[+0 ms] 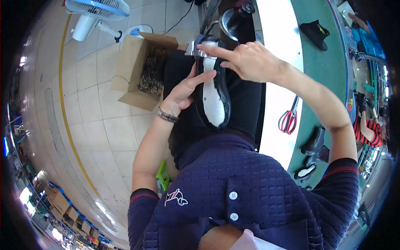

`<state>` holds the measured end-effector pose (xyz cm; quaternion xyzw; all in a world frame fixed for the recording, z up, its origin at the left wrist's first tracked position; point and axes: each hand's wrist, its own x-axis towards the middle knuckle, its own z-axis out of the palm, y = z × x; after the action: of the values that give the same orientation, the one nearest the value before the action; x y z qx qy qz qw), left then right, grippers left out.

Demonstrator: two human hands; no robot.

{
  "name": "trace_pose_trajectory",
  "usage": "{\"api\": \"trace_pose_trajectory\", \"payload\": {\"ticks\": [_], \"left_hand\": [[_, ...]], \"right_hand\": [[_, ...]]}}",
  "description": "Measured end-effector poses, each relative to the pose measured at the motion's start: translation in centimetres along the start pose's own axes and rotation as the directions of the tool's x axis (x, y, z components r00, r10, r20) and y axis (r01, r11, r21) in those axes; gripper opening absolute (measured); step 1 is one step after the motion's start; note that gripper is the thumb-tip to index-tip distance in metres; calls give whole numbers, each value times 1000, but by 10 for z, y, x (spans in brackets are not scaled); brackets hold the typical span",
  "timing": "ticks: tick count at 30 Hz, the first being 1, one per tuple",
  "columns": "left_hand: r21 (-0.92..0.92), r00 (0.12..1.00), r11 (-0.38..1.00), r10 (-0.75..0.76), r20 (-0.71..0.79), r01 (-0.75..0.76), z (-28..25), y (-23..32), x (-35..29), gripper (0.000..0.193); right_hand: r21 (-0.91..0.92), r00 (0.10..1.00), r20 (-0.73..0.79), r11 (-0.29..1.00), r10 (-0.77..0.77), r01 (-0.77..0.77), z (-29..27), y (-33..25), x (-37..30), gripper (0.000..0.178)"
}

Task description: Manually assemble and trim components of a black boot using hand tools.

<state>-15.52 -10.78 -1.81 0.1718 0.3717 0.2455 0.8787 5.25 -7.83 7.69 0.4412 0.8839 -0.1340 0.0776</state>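
Note:
A black shoe (227, 100) lies sole up across my lap, its long white bottom (213, 106) facing me and black upper edges folded round it. My left hand (183, 91) grips the shoe from its left side, thumb laid across the white bottom. My right hand (254, 62) is over the shoe's far end, with its index finger stretched along a flat shiny metal piece (193, 53) and its other fingers curled. The metal piece lies crosswise against the shoe; its exact kind cannot be made out, as my fingers cover part of it.
An open cardboard box (129, 62) with dark stringy scraps stands on the tiled floor, a fan (89, 25) beyond it. Red-handled scissors (287, 121) lie on the white bench (275, 146). Black shoes (313, 139) sit on the green surface. A metal lamp (230, 23) is ahead.

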Motion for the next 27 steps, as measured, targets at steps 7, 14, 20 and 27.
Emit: {"api": "trace_pose_trajectory", "payload": {"ticks": [7, 14, 20, 27], "left_hand": [[225, 996, 973, -70, 53, 56, 23, 5, -3, 87], [566, 858, 651, 312, 408, -506, 9, -49, -12, 140], [607, 841, 590, 283, 462, -532, -18, -84, -9, 150], [331, 908, 873, 241, 344, -357, 12, -60, -3, 96]], "right_hand": [[636, 875, -188, 734, 446, -238, 3, -10, -86, 43], [925, 849, 258, -371, 460, -80, 73, -34, -149, 13], [870, 934, 301, -457, 194, -185, 91, -58, -150, 17], [875, 915, 385, -363, 118, -321, 99, -64, -138, 41]]}}
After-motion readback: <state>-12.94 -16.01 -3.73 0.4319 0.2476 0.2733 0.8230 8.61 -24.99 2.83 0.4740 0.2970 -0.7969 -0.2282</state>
